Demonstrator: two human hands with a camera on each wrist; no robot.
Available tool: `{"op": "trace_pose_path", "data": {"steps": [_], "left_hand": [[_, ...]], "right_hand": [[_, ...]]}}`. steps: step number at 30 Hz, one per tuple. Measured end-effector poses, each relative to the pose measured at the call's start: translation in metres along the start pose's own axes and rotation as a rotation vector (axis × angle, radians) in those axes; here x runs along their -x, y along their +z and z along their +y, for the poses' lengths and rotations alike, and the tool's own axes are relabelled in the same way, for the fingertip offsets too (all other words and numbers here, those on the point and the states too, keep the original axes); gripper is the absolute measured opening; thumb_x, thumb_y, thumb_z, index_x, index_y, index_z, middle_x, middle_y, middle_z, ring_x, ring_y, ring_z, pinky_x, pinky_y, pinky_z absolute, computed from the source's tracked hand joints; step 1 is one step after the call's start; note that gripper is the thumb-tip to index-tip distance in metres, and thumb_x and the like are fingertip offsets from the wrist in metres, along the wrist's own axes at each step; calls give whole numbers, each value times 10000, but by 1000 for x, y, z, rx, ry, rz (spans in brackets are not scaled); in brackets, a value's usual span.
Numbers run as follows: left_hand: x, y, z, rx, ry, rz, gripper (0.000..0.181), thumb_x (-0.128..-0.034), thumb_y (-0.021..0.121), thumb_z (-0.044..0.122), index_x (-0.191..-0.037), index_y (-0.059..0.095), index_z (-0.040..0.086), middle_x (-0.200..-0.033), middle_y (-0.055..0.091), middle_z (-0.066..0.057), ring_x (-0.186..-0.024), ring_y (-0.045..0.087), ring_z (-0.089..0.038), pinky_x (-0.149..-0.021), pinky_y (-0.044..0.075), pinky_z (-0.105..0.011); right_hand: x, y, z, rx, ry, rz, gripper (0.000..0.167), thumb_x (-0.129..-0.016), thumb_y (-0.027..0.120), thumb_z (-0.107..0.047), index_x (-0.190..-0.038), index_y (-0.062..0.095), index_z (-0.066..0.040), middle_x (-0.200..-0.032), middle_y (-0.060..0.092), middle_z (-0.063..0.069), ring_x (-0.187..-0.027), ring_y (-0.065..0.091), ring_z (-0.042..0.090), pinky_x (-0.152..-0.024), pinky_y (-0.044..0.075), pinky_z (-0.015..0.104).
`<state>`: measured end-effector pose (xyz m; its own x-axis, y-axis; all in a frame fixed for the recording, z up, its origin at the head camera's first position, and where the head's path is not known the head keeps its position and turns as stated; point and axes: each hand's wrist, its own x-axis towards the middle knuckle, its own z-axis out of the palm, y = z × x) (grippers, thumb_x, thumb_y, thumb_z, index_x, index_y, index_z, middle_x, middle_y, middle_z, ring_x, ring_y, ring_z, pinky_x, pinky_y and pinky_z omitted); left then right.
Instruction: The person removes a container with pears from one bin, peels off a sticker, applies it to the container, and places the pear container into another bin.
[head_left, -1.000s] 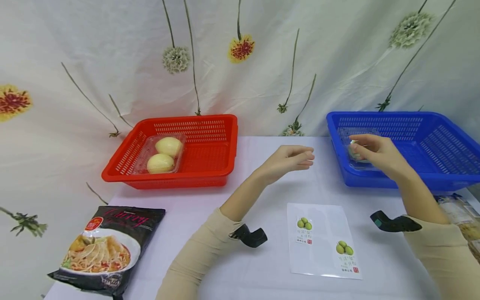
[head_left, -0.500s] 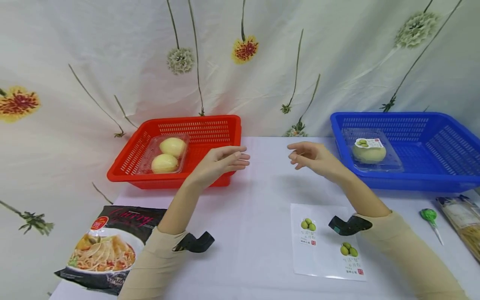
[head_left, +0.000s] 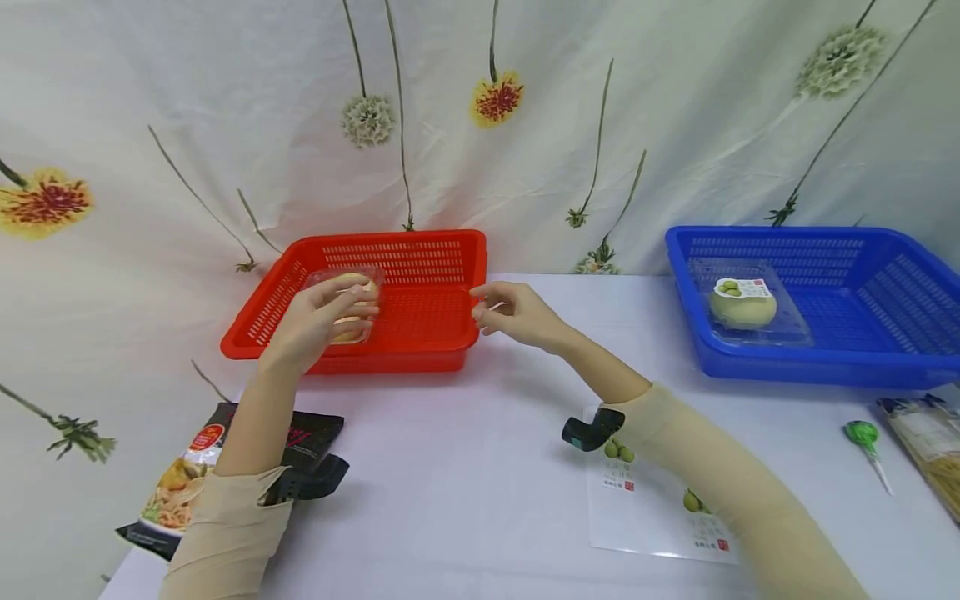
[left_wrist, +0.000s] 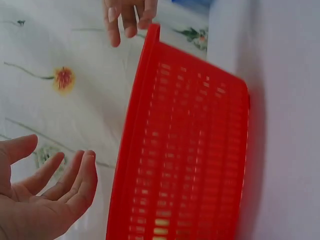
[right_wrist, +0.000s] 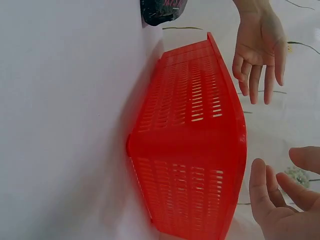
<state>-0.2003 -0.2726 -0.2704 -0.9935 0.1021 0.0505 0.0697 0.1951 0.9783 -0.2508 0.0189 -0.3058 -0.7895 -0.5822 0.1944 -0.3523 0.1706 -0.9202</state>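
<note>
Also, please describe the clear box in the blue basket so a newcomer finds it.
In the head view, find the blue basket on the right. The clear box lies inside, near the left end. Unlike the box in the red basket, partly behind the left hand, it shows a white label picturing green fruit.

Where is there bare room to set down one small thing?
White tablecloth shows bare between the right hand and the blue plastic basket; so does that basket's floor, right of its clear plastic box. The left part of the red plastic basket is crowded by another clear plastic box, partly behind the left hand.
</note>
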Motion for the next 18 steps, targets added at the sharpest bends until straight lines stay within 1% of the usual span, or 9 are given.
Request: {"op": "trace_pose_path", "data": {"steps": [2,3,4,6,9,11,13,16,18], "left_hand": [[2,-19,-4,55,-33,49,345,-936,580,274,-1226,525,97,-993,657,48,-882,656,-108,-734,544,-233],[3,-28,-6,69,-53,75,374,-929,588,277,-1241,510,86,-984,655,56,-879,654,-91,-739,541,-229],[5,-37,-8,57,-68,100,425,-925,591,288,-1275,487,70,-1009,633,63,-879,647,-69,-751,535,-221],[6,-52,-12,-56,-102,159,561,-926,569,354,-1359,423,29,-1090,582,31,-853,615,-16,-753,523,-192],[5,-70,-18,-231,-153,208,704,-931,521,425,-1431,316,-26,-1294,457,-139,-810,546,54,-730,508,-143],[3,-79,-21,-343,-176,206,723,-944,478,447,-1441,285,-42,-1380,355,-237,-795,504,78,-707,498,-118],[0,-86,-24,-389,-187,187,706,-957,464,420,-1433,280,-68,-1407,308,-307,-811,503,39,-698,498,-128],[-4,-93,-26,-488,-218,142,707,-962,453,419,-1428,274,-82,-1379,314,-335,-912,509,-122,-716,510,-189],[-8,-97,-27,-563,-247,109,725,-959,450,436,-1430,266,-84,-1370,310,-348,-994,476,-264,-752,532,-274]], "right_hand": [[-11,8,-3,-1,18,-15,387,-920,535,-59,-1288,499,53,-1041,606,205,-885,646,318,-811,540,339],[-16,11,-5,4,31,-21,386,-920,535,-65,-1289,501,43,-1042,609,203,-885,650,310,-807,540,320],[-21,15,-7,2,45,-27,388,-920,539,-71,-1291,501,36,-1053,610,212,-893,652,322,-809,539,319],[-31,22,-9,-1,68,-41,390,-925,547,-81,-1295,496,31,-1078,612,236,-913,654,346,-816,537,321],[-47,31,-11,6,104,-54,408,-930,567,-107,-1311,489,17,-1102,623,221,-939,656,342,-815,536,307],[-56,38,-13,-4,139,-64,433,-928,581,-122,-1327,475,9,-1121,625,203,-951,658,322,-820,533,298],[-65,45,-14,-30,188,-71,464,-927,591,-135,-1348,452,1,-1140,622,175,-954,663,288,-836,527,301],[-77,57,-17,-94,271,-75,519,-920,607,-147,-1376,410,2,-1196,598,171,-964,664,263,-884,506,350],[-85,65,-16,-122,308,-73,552,-913,619,-152,-1387,389,9,-1256,561,180,-973,661,268,-906,493,381]]}}
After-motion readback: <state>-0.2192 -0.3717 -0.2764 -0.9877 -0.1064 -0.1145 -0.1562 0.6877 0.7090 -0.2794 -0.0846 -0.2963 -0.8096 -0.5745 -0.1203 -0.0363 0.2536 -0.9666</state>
